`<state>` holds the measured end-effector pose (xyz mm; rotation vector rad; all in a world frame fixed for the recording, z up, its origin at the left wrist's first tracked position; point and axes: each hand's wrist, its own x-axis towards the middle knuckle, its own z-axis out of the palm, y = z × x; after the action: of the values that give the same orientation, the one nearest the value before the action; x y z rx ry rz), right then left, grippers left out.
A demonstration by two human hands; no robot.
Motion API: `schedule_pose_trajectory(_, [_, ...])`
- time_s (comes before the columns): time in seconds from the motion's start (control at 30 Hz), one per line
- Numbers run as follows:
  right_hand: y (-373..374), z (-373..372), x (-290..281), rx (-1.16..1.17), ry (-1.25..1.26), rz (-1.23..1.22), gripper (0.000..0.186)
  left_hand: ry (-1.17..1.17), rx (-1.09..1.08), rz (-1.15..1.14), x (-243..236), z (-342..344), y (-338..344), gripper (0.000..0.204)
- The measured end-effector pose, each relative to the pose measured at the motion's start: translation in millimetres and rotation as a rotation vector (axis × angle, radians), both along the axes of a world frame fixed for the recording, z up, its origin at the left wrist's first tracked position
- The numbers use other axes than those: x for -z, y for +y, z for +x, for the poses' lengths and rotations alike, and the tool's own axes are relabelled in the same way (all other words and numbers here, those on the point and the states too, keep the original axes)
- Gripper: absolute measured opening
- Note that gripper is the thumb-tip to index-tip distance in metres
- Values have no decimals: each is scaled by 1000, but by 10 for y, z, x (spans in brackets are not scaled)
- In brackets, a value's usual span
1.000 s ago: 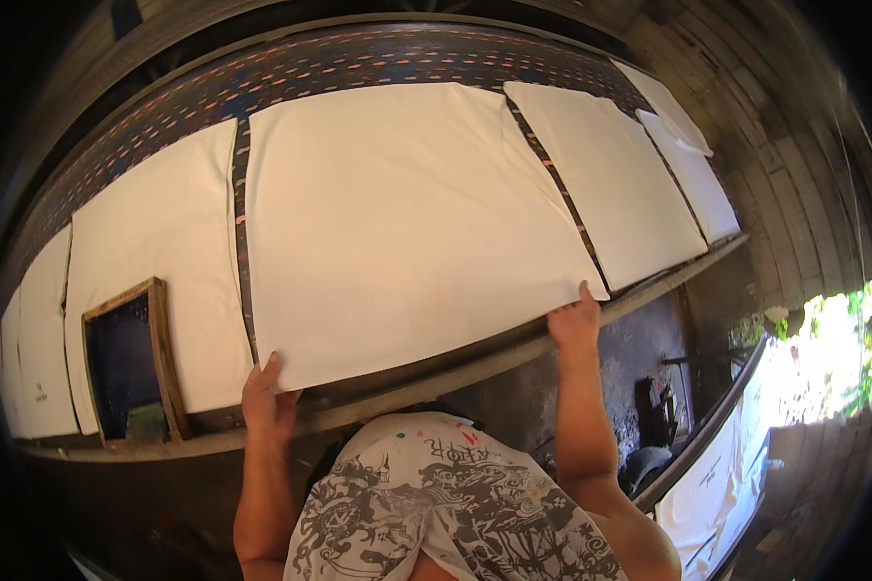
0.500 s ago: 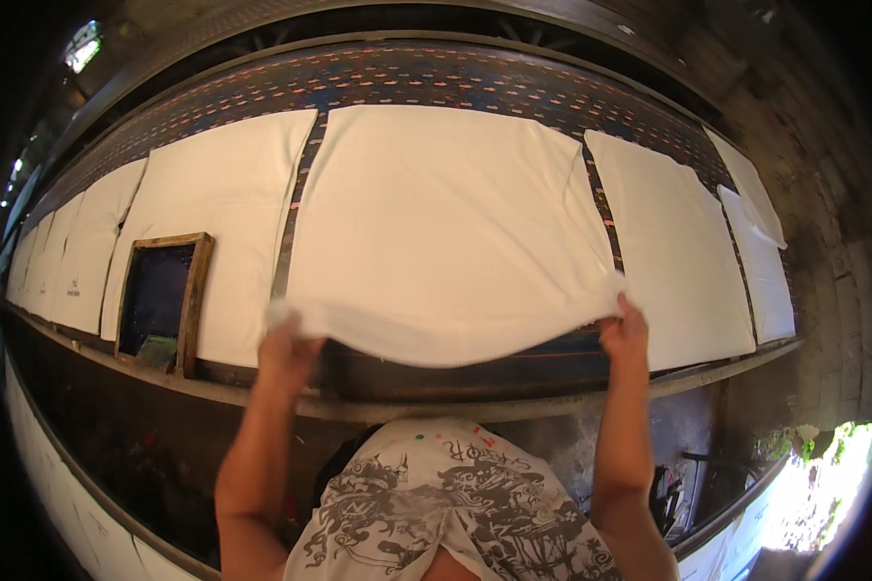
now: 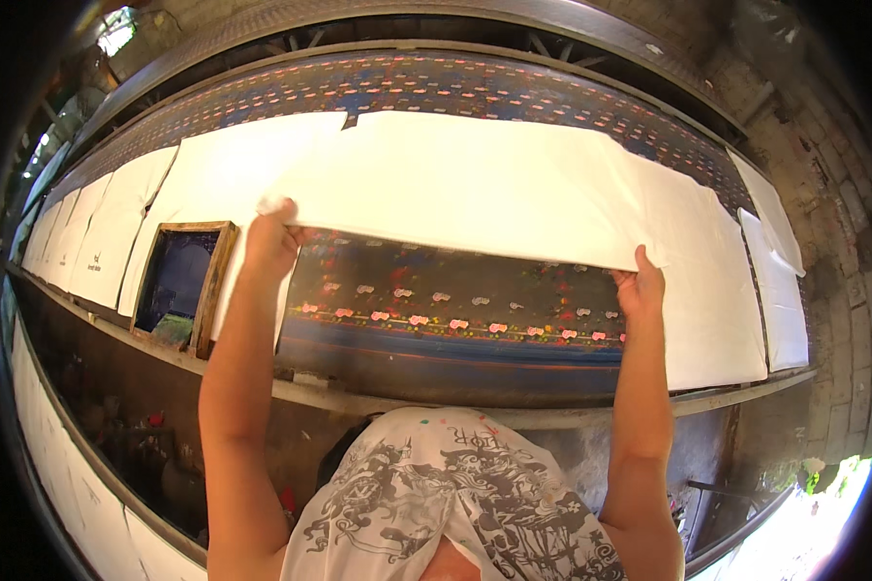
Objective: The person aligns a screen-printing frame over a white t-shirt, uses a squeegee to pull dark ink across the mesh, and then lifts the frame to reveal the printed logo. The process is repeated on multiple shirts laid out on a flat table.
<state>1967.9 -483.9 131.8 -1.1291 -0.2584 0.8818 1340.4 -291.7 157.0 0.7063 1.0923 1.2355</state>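
Brickwork lines the right; greenery (brightly lit) shows below.

Beyond the left hand and right hand, the held cloth hides the tabletop from me. Just below the left hand, the left forearm blocks part of the next cloth. Farther left, I find a print too small to read. Below both hands, my view cuts off the shirt.
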Motion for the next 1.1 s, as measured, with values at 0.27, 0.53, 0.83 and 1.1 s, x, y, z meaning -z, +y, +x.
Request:
schedule_pose_trajectory(0.27, [-605,-236,991,-2,-13,-332,38,109,-10,-299,1159,-119,-632,35])
schedule_pose_trajectory(0.53, [-1012,-245,822,-41,-69,-286,43,71,22,-216,844,-310,-1070,39])
schedule_pose_trajectory(0.83, [-1458,-336,1101,212,143,-211,38,54,-156,-382,998,-113,-1565,34])
schedule_pose_trajectory(1.1, [-1278,-1851,680,-226,317,-395,40,117,-226,-402,1001,-148,-1602,37])
